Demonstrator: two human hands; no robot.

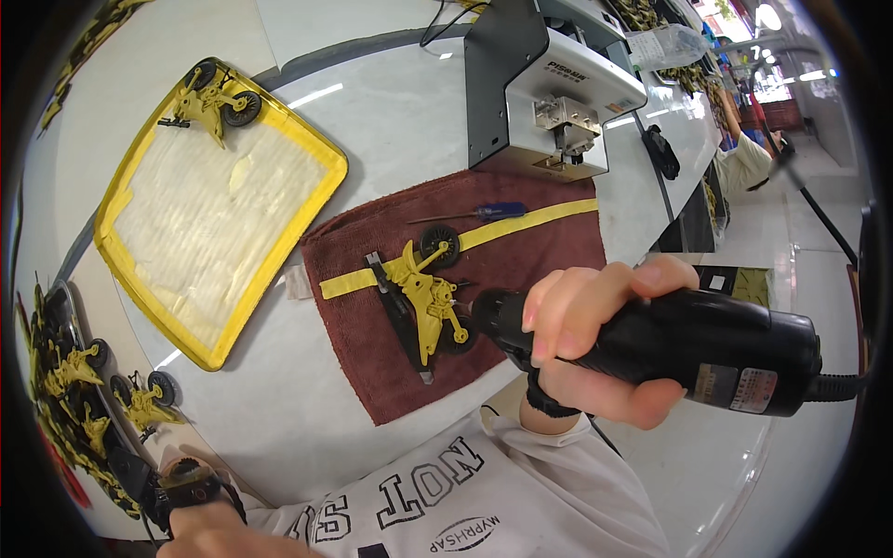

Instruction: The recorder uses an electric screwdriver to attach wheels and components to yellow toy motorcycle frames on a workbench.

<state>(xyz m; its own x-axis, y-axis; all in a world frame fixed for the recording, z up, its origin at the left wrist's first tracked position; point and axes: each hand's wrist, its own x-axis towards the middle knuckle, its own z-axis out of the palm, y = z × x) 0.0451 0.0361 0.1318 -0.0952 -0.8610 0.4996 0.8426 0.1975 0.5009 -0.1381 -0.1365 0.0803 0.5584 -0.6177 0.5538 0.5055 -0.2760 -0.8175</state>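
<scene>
My right hand (pixel 605 321) is wrapped round a black corded electric screwdriver (pixel 693 349), its nose pointing left. The tip is close against a yellow toy motorcycle (pixel 428 298) with black wheels; I cannot tell whether it touches. The motorcycle lies on its side on a dark red towel (pixel 372 372), beside a dark flat bar (pixel 402 316) that runs partly under it. At the lower left edge my left hand (pixel 206 535) shows only in part, below a black wrist strap. Its fingers are out of the picture.
A blue-handled screwdriver (pixel 498 211) lies on the towel behind the motorcycle. Behind stands a grey-white machine (pixel 558 102). At left are a yellow-rimmed tray (pixel 223 186) bearing another motorcycle (pixel 209 104), and several more motorcycles (pixel 144 400). Another person's arm (pixel 744 158) shows far right.
</scene>
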